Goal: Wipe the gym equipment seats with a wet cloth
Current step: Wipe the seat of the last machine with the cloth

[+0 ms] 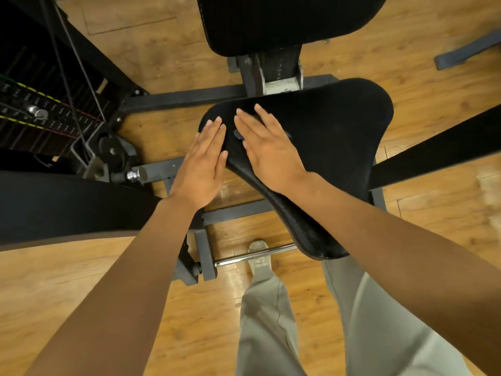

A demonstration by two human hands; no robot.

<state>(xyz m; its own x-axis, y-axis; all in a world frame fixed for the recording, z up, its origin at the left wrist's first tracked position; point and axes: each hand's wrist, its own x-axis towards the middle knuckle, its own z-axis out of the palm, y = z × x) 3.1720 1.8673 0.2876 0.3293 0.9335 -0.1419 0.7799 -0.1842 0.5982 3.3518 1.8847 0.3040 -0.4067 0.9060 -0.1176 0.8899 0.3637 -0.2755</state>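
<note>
Wooden floor (81, 294), widest element, carrying the dark steel frame (189, 97) of the machine. Black seat pad (325, 137), the thing to be wiped, lies at centre right, its narrow nose running toward the near edge beside my trouser leg (271, 321); a second black pad, the backrest (271, 20), stands at the far side behind it. Weight stack (35, 115) at far left, with its selector pin and cables. My right hand (268, 156) lies flat on the left part of the seat, fingers straight and slightly spread, pressing down on a small dark shape (239, 134) that shows just off the thumb side; I judge this to be the wet cloth, dark against the dark upholstery, though I cannot tell its outline or how much of it lies under the palm. A flat palm suits wiping, since it spreads pressure over the cloth. My left hand (202, 164) is open, fingers straight and together, tips at the seat's left rim and thumb side near the right hand; whether it touches the pad or hovers I cannot tell. I judge it placed to steady or follow the stroke. Shoe (259, 256) under the chrome bar (257, 253), near. No container in view.
</note>
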